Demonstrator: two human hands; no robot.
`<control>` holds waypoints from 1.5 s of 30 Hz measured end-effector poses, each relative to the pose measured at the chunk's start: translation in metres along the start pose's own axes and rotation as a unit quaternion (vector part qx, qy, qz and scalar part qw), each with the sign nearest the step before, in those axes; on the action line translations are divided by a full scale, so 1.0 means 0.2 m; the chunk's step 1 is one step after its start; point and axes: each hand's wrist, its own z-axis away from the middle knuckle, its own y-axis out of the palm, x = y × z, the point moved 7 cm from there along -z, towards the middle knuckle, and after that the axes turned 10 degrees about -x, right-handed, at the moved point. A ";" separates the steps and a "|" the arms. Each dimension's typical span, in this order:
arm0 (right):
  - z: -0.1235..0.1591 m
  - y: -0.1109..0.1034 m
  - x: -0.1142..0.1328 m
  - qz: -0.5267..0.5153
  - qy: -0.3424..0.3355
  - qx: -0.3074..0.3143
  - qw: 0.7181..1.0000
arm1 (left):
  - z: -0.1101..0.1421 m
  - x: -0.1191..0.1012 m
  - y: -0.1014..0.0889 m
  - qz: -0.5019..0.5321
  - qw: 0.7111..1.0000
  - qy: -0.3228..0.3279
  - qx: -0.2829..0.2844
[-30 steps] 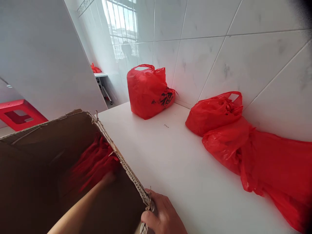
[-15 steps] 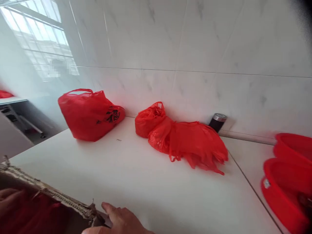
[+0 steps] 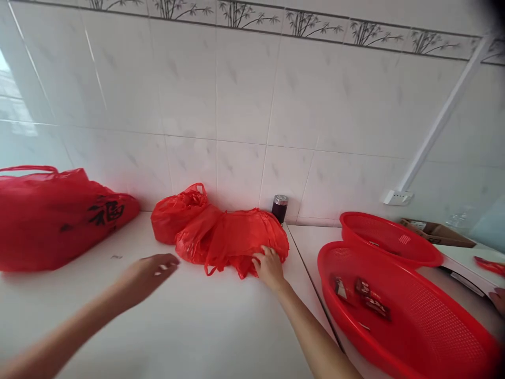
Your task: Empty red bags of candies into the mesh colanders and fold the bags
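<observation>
A pile of thin red plastic bags (image 3: 240,234) lies on the white table against the wall. My right hand (image 3: 269,266) is on the pile's front right edge, fingers bent over the plastic and gripping it. Left of it, my left hand (image 3: 148,273) hovers above the table, holding nothing, with a gap between its fingers. Adjoining the pile on its left is a bunched, rounded red bag (image 3: 177,213) with a loop handle. Farther left stands a large full red bag (image 3: 59,221) with black lettering.
Behind the pile stands a dark flask (image 3: 280,209) with a silver lid. On the right are a large red basket (image 3: 426,310) holding several small packets and another red basket (image 3: 355,221). A cardboard box (image 3: 453,237) lies beyond. Another person's hand (image 3: 499,301) shows at the right edge.
The view has swung right. My hands have left the cardboard box at lower left; the right now grips the bag pile, whose loose right-hand ends are drawn in. The left is in the air.
</observation>
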 end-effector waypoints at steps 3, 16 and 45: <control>0.01 0.05 -0.08 0.020 0.016 -0.004 1.000 | -0.02 -0.38 0.42 -0.036 0.991 0.119 0.039; 0.00 -0.21 0.04 -0.028 -0.082 -0.128 0.988 | 0.09 -0.57 0.80 -0.090 0.981 0.134 -0.105; 0.37 -0.65 0.24 0.045 -0.076 -0.005 0.996 | 0.40 -0.70 0.70 0.441 0.841 -0.172 0.263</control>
